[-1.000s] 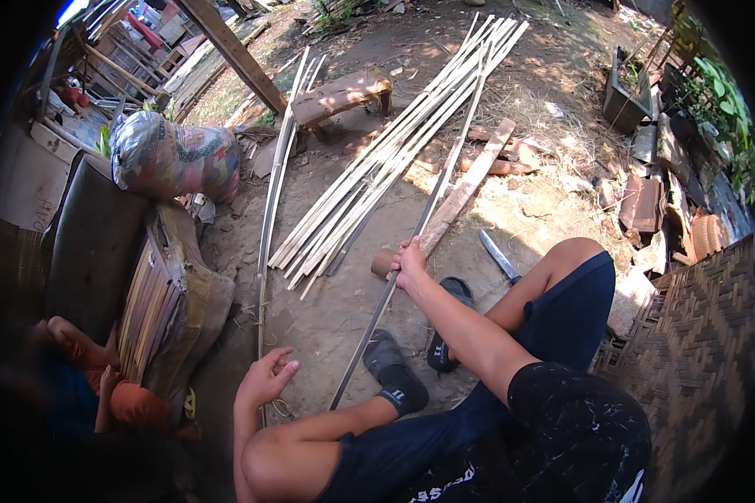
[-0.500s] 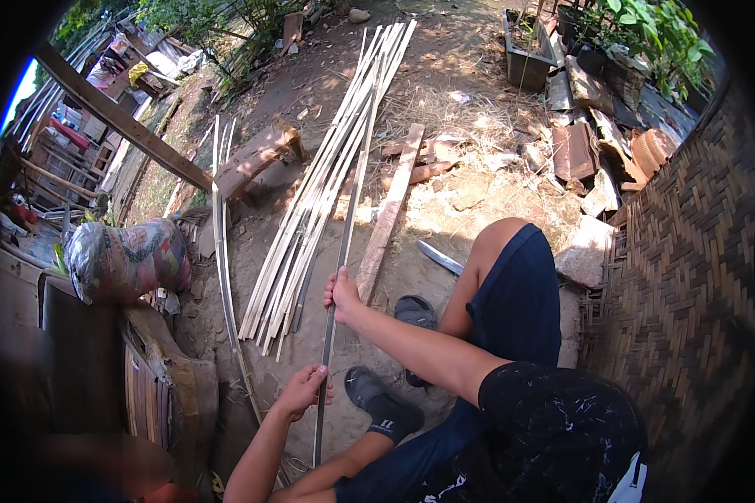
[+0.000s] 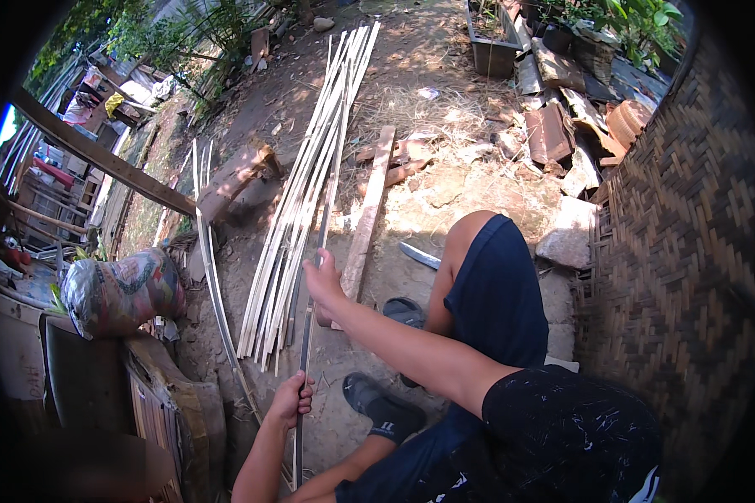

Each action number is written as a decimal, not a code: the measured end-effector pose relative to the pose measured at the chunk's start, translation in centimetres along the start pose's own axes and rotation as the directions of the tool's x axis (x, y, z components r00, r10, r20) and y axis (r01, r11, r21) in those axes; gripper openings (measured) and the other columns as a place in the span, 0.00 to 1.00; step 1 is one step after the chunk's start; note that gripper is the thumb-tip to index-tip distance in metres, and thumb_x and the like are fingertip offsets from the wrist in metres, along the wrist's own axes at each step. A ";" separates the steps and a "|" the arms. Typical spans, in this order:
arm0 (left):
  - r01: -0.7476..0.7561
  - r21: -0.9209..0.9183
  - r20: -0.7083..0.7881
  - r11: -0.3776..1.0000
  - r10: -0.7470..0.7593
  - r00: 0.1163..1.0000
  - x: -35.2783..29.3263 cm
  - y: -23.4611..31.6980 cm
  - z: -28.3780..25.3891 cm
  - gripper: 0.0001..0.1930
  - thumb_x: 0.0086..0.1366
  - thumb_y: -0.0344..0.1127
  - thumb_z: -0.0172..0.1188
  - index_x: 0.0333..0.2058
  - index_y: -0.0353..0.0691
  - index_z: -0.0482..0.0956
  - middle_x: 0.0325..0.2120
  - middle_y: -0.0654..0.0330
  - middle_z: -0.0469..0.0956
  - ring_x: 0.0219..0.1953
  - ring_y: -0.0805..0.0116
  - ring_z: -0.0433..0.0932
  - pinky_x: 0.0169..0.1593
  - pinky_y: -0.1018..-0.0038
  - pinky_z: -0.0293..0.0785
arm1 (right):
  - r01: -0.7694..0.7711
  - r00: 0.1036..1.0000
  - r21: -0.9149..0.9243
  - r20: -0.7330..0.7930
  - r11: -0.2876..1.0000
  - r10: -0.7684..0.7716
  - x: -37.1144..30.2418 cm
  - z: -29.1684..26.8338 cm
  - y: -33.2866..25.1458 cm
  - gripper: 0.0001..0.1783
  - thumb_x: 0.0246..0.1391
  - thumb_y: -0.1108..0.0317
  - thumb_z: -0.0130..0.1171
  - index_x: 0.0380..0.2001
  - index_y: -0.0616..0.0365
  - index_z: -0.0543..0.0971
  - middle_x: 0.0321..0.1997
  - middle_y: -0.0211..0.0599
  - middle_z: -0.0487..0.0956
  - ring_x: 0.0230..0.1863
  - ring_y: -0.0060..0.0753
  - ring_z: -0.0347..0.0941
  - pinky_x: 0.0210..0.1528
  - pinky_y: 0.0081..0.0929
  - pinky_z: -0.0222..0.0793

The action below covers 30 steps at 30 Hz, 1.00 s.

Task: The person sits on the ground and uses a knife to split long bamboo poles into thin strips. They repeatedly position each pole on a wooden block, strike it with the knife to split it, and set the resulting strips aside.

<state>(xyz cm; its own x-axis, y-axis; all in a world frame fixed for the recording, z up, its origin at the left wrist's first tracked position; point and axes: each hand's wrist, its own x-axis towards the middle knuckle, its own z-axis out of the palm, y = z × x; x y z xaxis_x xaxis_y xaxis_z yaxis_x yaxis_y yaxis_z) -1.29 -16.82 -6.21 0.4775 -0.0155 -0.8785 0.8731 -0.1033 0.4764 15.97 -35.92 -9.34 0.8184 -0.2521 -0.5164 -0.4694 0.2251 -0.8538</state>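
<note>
Beside pale slats (image 3: 297, 210), my left hand (image 3: 291, 397) clasps a dark strip (image 3: 306, 335); whether my right hand (image 3: 325, 281) grips, I can't tell.

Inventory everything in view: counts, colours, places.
Dark strip: one, blackish, left of centre
Pale strips: many, cream, ahead and left
Plank: one, brown, right of those
Blade: one, silvery, right of plank
Bench: one, brown, upper left
Sack: one, multicoloured, left
Beam: one, brown, upper left
Planter: one, dark grey, upper right
Woven wall: one, brown, right edge
Plants: several, green, along top
Footwear: two, dark grey, lower centre
Left hand: one, bare, closed around dark strip
Right hand: one, bare, at strip farther along
</note>
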 end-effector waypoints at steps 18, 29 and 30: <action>-0.022 0.191 -0.035 0.981 0.029 0.999 0.8 2.5 -0.2 0.21 0.75 0.57 0.45 0.36 0.44 0.69 0.14 0.74 0.55 0.12 0.81 0.49 0.17 0.79 0.50 | 0.683 0.691 -0.510 0.222 0.522 -0.688 -1.1 -38.1 -14.9 0.14 0.61 0.62 0.58 0.41 0.61 0.82 0.36 0.42 0.83 0.38 0.40 0.80 0.43 0.32 0.74; -0.006 0.256 -0.099 0.967 0.032 0.995 1.2 3.4 -3.4 0.22 0.74 0.54 0.49 0.33 0.40 0.72 0.13 0.70 0.60 0.13 0.79 0.57 0.17 0.77 0.58 | 0.282 0.921 -0.911 0.168 0.303 -0.351 26.4 -38.4 -8.4 0.17 0.57 0.56 0.60 0.45 0.52 0.83 0.45 0.46 0.83 0.49 0.49 0.79 0.53 0.43 0.73; -0.008 0.254 -0.126 0.967 0.041 0.991 1.0 3.4 -4.3 0.21 0.74 0.54 0.49 0.33 0.40 0.72 0.14 0.69 0.61 0.13 0.79 0.58 0.17 0.77 0.59 | 0.261 0.928 -0.918 0.152 0.300 -0.340 28.7 -36.9 -8.5 0.17 0.57 0.56 0.60 0.45 0.52 0.82 0.46 0.47 0.83 0.51 0.51 0.78 0.54 0.44 0.72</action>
<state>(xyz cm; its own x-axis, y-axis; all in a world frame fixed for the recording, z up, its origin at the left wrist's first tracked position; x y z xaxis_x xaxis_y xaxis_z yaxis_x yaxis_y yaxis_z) 2.55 -12.93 -5.34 0.5217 0.1058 -0.8465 0.8156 -0.3528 0.4586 31.21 -79.76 -19.29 0.9696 -0.1670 -0.1789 -0.2317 -0.8618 -0.4513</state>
